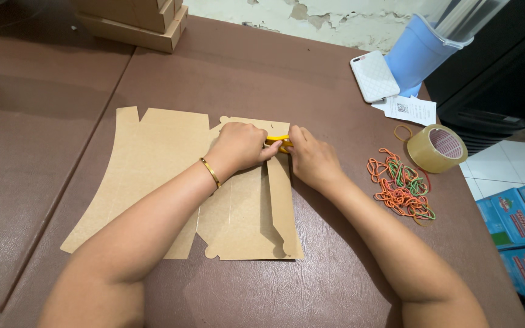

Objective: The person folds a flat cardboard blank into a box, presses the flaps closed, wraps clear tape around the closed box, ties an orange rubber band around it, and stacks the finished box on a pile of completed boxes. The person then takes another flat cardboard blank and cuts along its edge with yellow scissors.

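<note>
Flat brown cardboard box blanks (153, 170) lie on the brown table (274, 79) in front of me. My left hand (238, 146), with a gold bangle on the wrist, rests closed on the upper part of the right-hand blank. My right hand (311, 159) is beside it, on the blank's upper right edge. Between the two hands a yellow rubber band (277, 141) is pinched by fingers of both hands.
A pile of orange and green rubber bands (402, 185) lies right of my hands, with a roll of clear tape (435, 147) beyond it. A white phone (374, 76), paper slips, a blue jug and stacked cardboard boxes (135, 21) stand at the back.
</note>
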